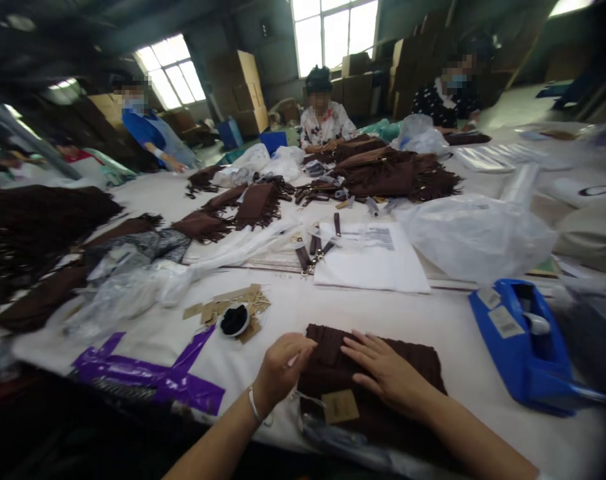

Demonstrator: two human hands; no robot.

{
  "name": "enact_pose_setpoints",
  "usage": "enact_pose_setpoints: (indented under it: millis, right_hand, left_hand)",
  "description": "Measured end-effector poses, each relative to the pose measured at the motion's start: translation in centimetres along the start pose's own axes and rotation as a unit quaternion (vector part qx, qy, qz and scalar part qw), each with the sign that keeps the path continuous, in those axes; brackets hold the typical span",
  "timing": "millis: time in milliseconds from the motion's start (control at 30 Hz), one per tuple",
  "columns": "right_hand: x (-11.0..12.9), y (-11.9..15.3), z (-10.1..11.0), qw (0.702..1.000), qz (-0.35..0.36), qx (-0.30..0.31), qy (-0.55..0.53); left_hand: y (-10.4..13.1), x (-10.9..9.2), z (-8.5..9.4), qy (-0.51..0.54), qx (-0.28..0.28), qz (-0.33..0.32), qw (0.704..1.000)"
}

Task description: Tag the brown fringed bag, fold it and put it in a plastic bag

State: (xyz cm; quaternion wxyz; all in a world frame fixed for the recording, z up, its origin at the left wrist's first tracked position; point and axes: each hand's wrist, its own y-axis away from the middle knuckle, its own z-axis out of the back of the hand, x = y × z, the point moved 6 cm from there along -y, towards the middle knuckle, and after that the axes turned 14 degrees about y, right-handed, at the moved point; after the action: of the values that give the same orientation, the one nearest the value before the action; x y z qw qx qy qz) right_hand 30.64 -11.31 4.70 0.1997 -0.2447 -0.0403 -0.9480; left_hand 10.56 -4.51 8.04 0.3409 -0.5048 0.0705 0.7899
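Both hands are on one dark brown fringed fabric piece (383, 373) lying flat at the near edge of the white cloth-covered table (447, 320). Left hand (281, 372), silver bangle on the wrist, is curled narrow at the piece's left edge, fingertips pinching or pressing the fabric there; can't tell if it actually grips. Right hand (383, 373) lies flat and wide, fingers spread, palm down on the middle of the same piece, holding nothing. One tan cardboard hang tag (339, 406) sits on the near part of the piece, between the two wrists. Left of the hands: one small white dish with black contents (233, 320) resting on a loose pile of tan cardboard tags (243, 303), count not readable. Further left, strips of purple tape or plastic (153, 377) near the table edge. Right of the hands, well apart: one blue plastic tape dispenser (523, 347). Beyond the hands, mid-table: one white sheet stack with a barcode label (373, 257), a few dark brown straps with metal clips (315, 250) just beside it, and one big clear plastic bag (475, 233). More brown fringed pieces are heaped on the left (37, 227) and at the far side (393, 170); exact count unclear. Three other people in view at the far side of the table: one in blue (150, 133), one in a floral top (325, 120), one in dark dotted clothing (447, 97).
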Motion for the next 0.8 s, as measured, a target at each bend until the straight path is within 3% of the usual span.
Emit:
enact_pose_setpoints:
  millis: [100, 133, 200, 300, 400, 500, 567, 633, 700, 800]
  right_hand:
    - [0.3, 0.4, -2.6, 1.000, 0.006, 0.007, 0.000]
    - [0.2, 0.5, -2.9, 1.000, 0.005, 0.008, -0.002]
    - [0.1, 0.7, -3.0, 1.000, 0.009, 0.015, 0.000]
    - [0.2, 0.7, -2.4, 1.000, 0.014, 0.015, 0.008]
    - [0.4, 0.6, -1.6, 1.000, 0.019, -0.001, 0.013]
    - [0.6, 0.7, -1.1, 1.000, 0.023, -0.004, 0.020]
    - [0.6, 0.7, -1.0, 1.000, 0.020, 0.001, 0.020]
    - [0.5, 0.7, -0.9, 1.000, 0.015, 0.008, 0.019]
    - [0.5, 0.7, -0.8, 1.000, 0.013, 0.013, 0.016]
    - [0.4, 0.6, -0.6, 1.000, 0.014, 0.011, 0.004]
  left_hand:
    - [0.9, 2.8, 6.9, -0.142, -0.153, 0.070, 0.975]
    - [1.2, 3.7, 9.0, -0.202, -0.172, 0.099, 0.959]
    - [1.5, 5.9, 12.3, -0.315, -0.159, 0.157, 0.922]
    - [1.3, 8.7, 14.6, -0.398, -0.097, 0.204, 0.889]
    - [0.2, 9.9, 14.9, -0.401, -0.068, 0.203, 0.890]
    - [-2.2, 8.8, 13.9, -0.411, -0.063, 0.183, 0.891]
    - [-4.8, 6.6, 11.8, -0.395, -0.061, 0.139, 0.906]
    - [-8.0, 3.7, 8.2, -0.336, -0.041, 0.052, 0.939]
    - [-11.4, 1.0, 3.6, -0.253, 0.010, -0.052, 0.966]
    - [-16.2, -0.2, -3.6, -0.218, 0.138, -0.137, 0.956]
